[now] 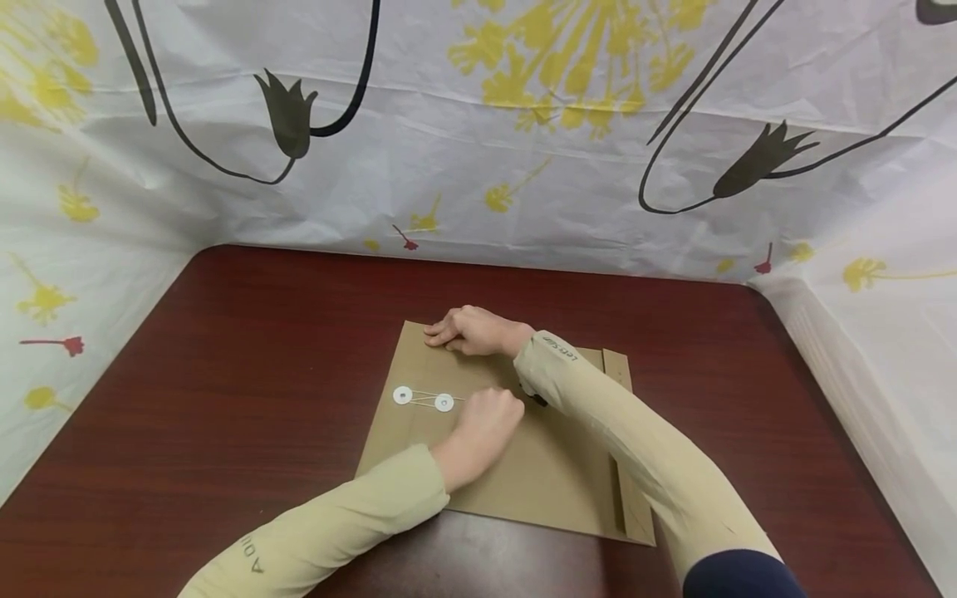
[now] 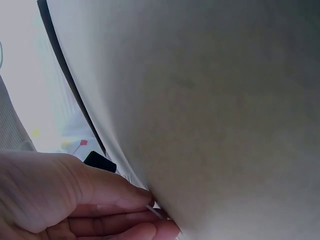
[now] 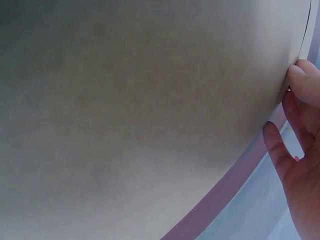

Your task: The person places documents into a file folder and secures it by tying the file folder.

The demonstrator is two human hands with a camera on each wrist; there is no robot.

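Observation:
A brown kraft paper file envelope (image 1: 553,465) lies flat on the table, a string closure on its face. Thin white string (image 1: 459,399) is looped between a left white button (image 1: 403,394) and a right white button (image 1: 444,403). Just right of the buttons, my left hand (image 1: 486,428) pinches the string's free end; thumb and fingertips meet on it low in the left wrist view. My right hand (image 1: 478,330) presses its fingertips on the envelope near its far left corner. In the right wrist view, the right fingers (image 3: 276,145) touch the paper spread apart.
The dark red-brown wooden table (image 1: 224,399) extends around the envelope. Behind it and along both sides hangs a white sheet (image 1: 419,183) printed with flowers. The envelope's folded side strip (image 1: 631,490) lies under my right forearm. A small black block (image 2: 100,161) shows beyond the left hand.

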